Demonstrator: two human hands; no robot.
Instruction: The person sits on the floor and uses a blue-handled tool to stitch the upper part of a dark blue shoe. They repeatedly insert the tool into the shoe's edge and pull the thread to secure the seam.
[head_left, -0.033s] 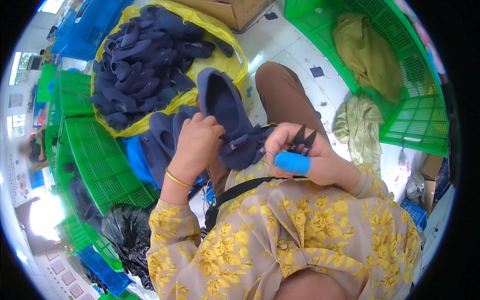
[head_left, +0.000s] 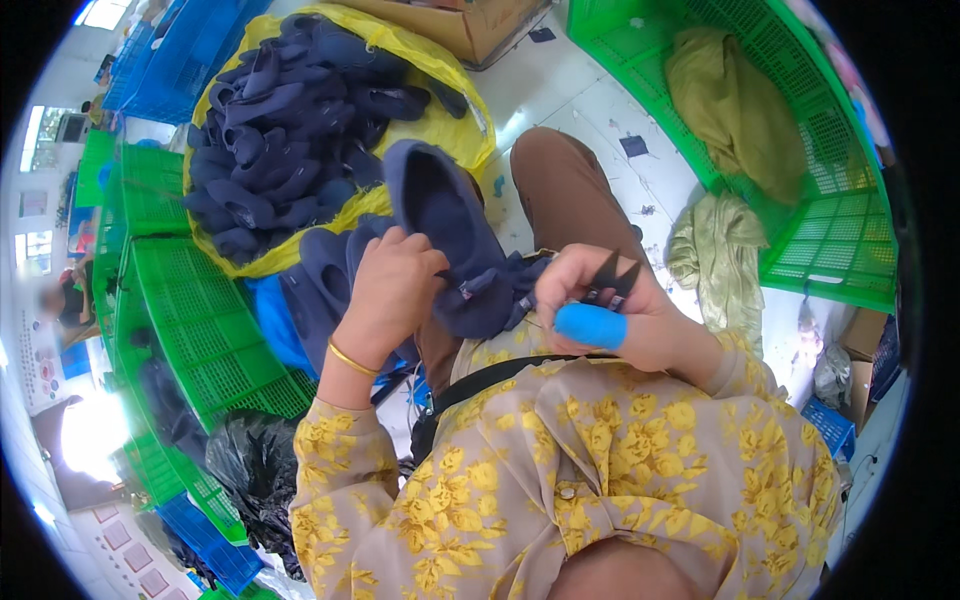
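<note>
My left hand (head_left: 392,290) is closed on a dark blue cloth shoe (head_left: 445,215), which stands tilted over my lap with its opening facing up. A gold bangle circles that wrist. More dark blue shoes (head_left: 325,265) lie bunched beside and under the left hand. At the near end of the shoe, my right hand (head_left: 620,310) is closed around small black thread snips (head_left: 615,280), their two pointed blades sticking up apart between the fingers. Blue wrapping (head_left: 590,327) covers the right thumb. Whether the right fingertips also pinch the shoe's edge or a thread, I cannot make out.
A yellow sack (head_left: 470,110) heaped with dark blue shoes stands ahead on the left. Green crates (head_left: 220,320) line the left side. Another green crate (head_left: 830,255) at right holds olive cloth (head_left: 735,110). A cardboard box (head_left: 470,30) sits at the far edge; black plastic bags (head_left: 250,460) lie near left.
My right hand with the snips has shifted slightly right. The far end of the held shoe has tipped a little to the left. My left hand keeps its grip.
</note>
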